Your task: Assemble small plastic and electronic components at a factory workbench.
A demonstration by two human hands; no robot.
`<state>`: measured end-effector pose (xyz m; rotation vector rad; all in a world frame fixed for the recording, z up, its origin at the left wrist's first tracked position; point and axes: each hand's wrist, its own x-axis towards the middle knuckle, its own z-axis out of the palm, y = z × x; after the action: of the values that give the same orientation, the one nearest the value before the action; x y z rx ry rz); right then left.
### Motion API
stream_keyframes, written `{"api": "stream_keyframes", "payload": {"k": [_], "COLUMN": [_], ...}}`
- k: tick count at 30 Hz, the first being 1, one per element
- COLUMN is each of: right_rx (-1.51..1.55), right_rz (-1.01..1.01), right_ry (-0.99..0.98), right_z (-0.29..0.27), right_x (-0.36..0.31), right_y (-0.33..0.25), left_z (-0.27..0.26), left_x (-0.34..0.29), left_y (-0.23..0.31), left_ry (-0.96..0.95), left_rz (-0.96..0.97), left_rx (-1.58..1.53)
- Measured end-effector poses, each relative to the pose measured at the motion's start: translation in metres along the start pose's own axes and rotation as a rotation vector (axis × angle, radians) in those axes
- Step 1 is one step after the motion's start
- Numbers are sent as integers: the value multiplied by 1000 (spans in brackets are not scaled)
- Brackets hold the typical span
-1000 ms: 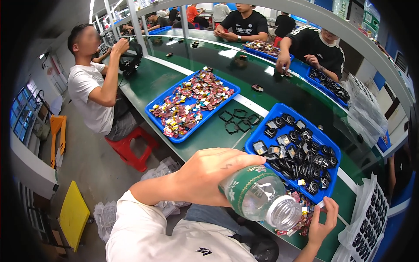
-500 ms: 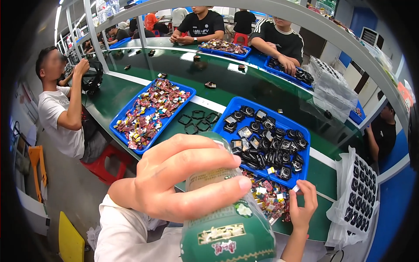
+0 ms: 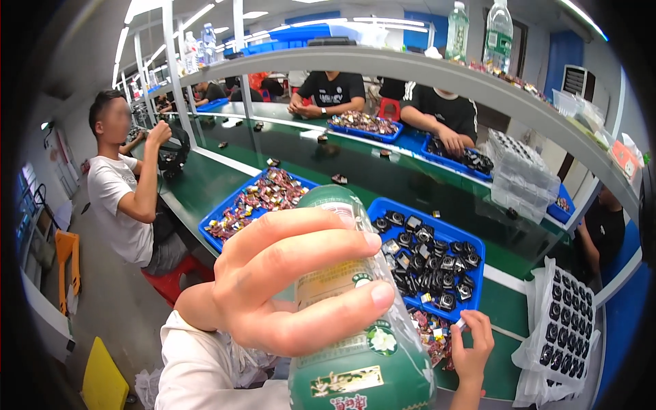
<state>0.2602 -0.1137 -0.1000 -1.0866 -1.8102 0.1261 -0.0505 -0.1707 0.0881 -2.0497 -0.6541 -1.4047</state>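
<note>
Close in front of me, my left hand (image 3: 294, 280) is wrapped round a clear plastic drink bottle (image 3: 362, 359) with a green label and white flowers on it. The bottle leans, and its lower part runs off the bottom of the picture. Farther right, my right hand (image 3: 475, 345) pinches a small white piece (image 3: 462, 324), which looks like a bottle cap, between thumb and fingers. That hand is beside a heap of small reddish and yellow electronic parts (image 3: 432, 335), near the front corner of a blue tray (image 3: 478, 273) of black camera-like units.
Another blue tray (image 3: 212, 240) with reddish parts lies left on the green bench (image 3: 506, 328). White sheets with rows of black units (image 3: 564, 321) stand at right. Shelf rail (image 3: 383, 58) crosses above with bottles. A seated person in white (image 3: 119, 198) is left; others sit across.
The view has tilted upward, so the bench sits lower and the shelf bottles show. Both hands keep their holds; the bottle stays close in front of me.
</note>
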Motion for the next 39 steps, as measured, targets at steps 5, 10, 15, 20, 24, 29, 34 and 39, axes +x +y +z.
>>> {"api": "stream_keyframes", "payload": {"k": [5, 10, 15, 20, 24, 29, 34, 39], "right_rx": [4, 34, 26, 27, 11, -15, -7, -57], "right_rz": [-9, -60, -63, -91, -88, -90, -45, -57], "right_ry": [-12, -1, -12, -22, -14, -33, -41, -50], "right_z": [-3, -1, -1, -5, -1, 2, 0, 4], "right_x": [-2, 0, 0, 4, 1, 1, 0, 1], "right_y": [-3, -8, -5, -13, 1, -1, -8, 5], "left_z": [-10, -12, -10, -15, -19, 9, -13, 0], "left_x": [20, 32, 43, 50, 51, 47, 35, 14], "left_y": [4, -8, -25, 7, 19, 3, 1, -7], "left_ry": [11, 114, 195, 155, 126, 326, 75, -11], "left_rz": [118, 393, 633, 400, 204, 250, 222, 75], "left_rx": [116, 149, 163, 179, 189, 45, 50, -71]}}
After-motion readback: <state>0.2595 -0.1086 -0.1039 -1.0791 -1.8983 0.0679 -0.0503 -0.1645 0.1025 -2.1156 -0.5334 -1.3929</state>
